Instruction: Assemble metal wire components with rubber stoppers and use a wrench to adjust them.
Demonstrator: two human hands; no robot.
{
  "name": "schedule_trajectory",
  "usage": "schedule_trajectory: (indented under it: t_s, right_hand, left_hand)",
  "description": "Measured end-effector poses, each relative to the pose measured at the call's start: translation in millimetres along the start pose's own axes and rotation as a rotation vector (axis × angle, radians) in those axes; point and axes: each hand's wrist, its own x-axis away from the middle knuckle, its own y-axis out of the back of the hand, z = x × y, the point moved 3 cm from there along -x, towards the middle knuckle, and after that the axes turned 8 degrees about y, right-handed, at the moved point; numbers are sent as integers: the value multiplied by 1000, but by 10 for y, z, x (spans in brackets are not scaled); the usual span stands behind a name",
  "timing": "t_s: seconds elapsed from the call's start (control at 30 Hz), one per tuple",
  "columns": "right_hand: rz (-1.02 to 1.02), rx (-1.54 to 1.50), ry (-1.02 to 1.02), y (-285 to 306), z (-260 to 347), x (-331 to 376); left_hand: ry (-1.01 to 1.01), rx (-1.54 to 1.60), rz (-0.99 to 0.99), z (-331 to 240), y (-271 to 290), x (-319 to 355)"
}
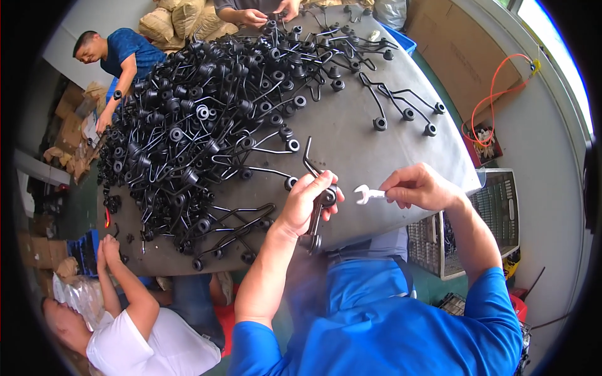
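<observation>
My left hand (301, 203) is closed around a black bent metal rod with rubber bushings (310, 163). The rod's bent end sticks up past my thumb, and a bushing hangs below the fist. To its right, my right hand (421, 187) pinches a small silver open-end wrench (369, 195). The wrench's jaw points left toward the rod, with a gap between the two. Beyond my hands, a large heap of similar black rods with bushings (207, 119) covers much of the grey table (357, 150).
A few separate rods (401, 103) lie at the table's right. Grey plastic crates (495, 207) stand beside its right edge. Co-workers are around the table: one in white (157, 338) at lower left, one in dark blue (132, 53) at far left, another's hands (254, 17) at the far edge.
</observation>
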Motion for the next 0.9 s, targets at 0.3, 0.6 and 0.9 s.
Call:
schedule_trajectory:
  t_s: [0.3,0.6,0.9]
  right_hand:
    - [167,185,122,-23,256,-166]
    - [103,165,254,-119,123,-215]
    - [-315,-402,-59,-884,-152,-75]
  left_hand:
    - [136,-126,135,11,-161,57]
    - [99,-99,25,51,-206,-51]
    - [-660,-216,-538,-160,-263,-225]
